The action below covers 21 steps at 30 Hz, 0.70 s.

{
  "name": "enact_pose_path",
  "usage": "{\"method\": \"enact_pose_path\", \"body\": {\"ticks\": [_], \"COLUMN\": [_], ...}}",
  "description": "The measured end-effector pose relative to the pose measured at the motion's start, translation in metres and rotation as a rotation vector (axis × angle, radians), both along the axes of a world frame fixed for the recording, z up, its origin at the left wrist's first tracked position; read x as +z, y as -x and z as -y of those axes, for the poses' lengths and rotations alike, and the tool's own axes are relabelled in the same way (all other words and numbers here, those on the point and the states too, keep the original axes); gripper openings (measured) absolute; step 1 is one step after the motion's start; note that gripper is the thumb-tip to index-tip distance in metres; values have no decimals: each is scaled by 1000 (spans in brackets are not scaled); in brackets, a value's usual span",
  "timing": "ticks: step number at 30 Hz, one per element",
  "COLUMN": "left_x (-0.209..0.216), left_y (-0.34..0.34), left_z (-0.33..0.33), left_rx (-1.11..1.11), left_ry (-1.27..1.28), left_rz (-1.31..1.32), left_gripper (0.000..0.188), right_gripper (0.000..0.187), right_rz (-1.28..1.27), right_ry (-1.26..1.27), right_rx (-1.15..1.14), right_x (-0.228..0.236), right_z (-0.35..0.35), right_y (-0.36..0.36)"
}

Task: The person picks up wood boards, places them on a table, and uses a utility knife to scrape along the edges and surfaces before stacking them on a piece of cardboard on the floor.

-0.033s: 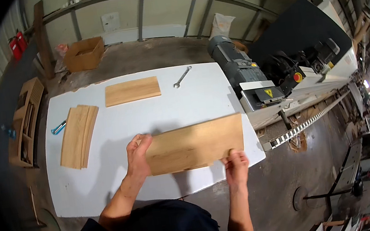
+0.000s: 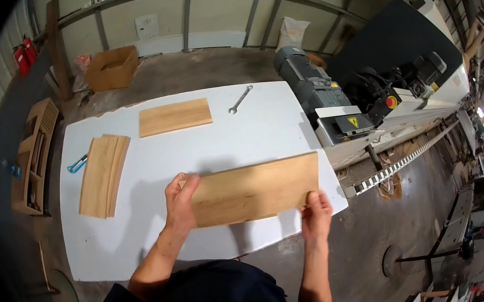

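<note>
A light wooden plank (image 2: pixel 253 191) is held over the near right part of a white table (image 2: pixel 265 139). My left hand (image 2: pixel 180 203) grips its left end, thumb on top. At the lower right corner, my right hand (image 2: pixel 316 214) pinches the plank between thumb and fingers. Along the plank's near edge shows a thin strip of wood; whether it is a second plank, I cannot tell. Several similar planks (image 2: pixel 101 180) lie overlapped at the table's left side. One more plank (image 2: pixel 174 117) lies flat at the far side, left of a combination wrench (image 2: pixel 241 100).
Beside the left planks lies a blue-handled tool (image 2: pixel 77 164). A machine with a grey motor (image 2: pixel 311 81) and a red button (image 2: pixel 392 102) adjoins the table's right edge. A wooden rack (image 2: pixel 35 160) stands to the left; a cardboard box (image 2: pixel 112 69) sits behind.
My right hand has shifted slightly right and toward the plank's corner. The plank's right end has dropped a little nearer to me. My left hand stays at the left end.
</note>
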<state>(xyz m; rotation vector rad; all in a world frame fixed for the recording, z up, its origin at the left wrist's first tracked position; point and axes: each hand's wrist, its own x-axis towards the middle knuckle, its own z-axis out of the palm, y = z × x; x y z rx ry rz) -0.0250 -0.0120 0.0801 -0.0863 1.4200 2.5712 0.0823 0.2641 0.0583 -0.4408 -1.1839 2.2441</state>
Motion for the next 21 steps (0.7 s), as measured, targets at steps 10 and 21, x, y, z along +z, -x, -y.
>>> {"method": "enact_pose_path", "body": {"ticks": [10,21], "left_x": [4,-48], "left_y": [-9,15], "left_z": [4,21], "left_rx": [36,82], "left_ry": [203,419], "left_rz": [-147,115], "left_gripper": [24,19], "right_gripper": [22,30], "right_rz": [213,522], "right_ry": [-533,-600], "right_rx": [27,158], "right_x": [42,-24], "right_z": [-5,11], "right_y": [21,53]}}
